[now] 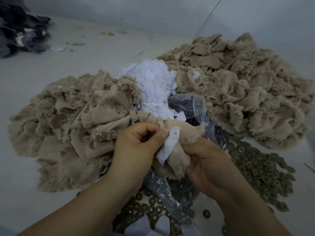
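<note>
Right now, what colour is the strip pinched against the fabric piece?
The strip is white, against the beige fabric piece; head view.

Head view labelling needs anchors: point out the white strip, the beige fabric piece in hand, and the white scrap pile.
white strip (170, 143): head view, its middle.
beige fabric piece (187, 131): head view, smooth backing right of the strip.
white scrap pile (155, 86): head view, centre of the heap.
</note>
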A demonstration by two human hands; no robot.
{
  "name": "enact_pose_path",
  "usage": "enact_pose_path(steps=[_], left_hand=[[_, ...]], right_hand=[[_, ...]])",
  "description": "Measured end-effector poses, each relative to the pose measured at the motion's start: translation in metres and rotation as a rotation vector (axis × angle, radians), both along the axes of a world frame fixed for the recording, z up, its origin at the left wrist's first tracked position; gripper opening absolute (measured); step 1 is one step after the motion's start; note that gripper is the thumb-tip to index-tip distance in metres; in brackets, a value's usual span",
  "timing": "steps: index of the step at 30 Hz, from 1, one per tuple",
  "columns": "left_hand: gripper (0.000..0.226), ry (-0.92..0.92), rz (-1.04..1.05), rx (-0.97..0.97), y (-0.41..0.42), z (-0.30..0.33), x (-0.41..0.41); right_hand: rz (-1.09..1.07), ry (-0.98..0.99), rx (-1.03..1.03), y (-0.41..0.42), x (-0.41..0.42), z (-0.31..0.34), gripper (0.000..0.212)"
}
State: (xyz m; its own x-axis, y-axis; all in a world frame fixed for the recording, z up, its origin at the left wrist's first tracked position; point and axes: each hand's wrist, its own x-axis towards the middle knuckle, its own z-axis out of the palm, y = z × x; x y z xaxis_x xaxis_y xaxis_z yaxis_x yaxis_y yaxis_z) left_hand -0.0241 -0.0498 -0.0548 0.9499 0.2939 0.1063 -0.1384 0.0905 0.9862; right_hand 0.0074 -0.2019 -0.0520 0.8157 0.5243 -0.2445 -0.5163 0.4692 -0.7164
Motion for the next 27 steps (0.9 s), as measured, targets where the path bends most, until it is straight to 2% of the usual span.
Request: enact_pose_path(steps=[3,11,18,22,27], left_hand=[[0.009,0.015,-0.014,-0.072,0.002,-0.001,0.0],[0.008,0.014,-0.054,-0.17,0.001,0.001,0.0],[0.009,0.043,-0.058,-0.131,0.0,0.002,-0.002],[0.004,0.018,-0.083,-0.058,-0.002,0.003,-0.004],[0.005,-0.012,-0.077,0.052,-0.005,0.003,-0.005]], right_hand=[[-0.014,0.048,0.093,-0.002,0.005,0.002,0.054],[0.009,0.056,-0.005,0.0,0.004,-0.006,0.036],[-0.08,-0.216,-0.277,-0.008,0.002,-0.007,0.033],[-0.083,-0.379,-0.322,-0.007,-0.003,-0.003,0.024],[-0.201,-0.519,-0.471,-0.004,-0.008,-0.004,0.015]])
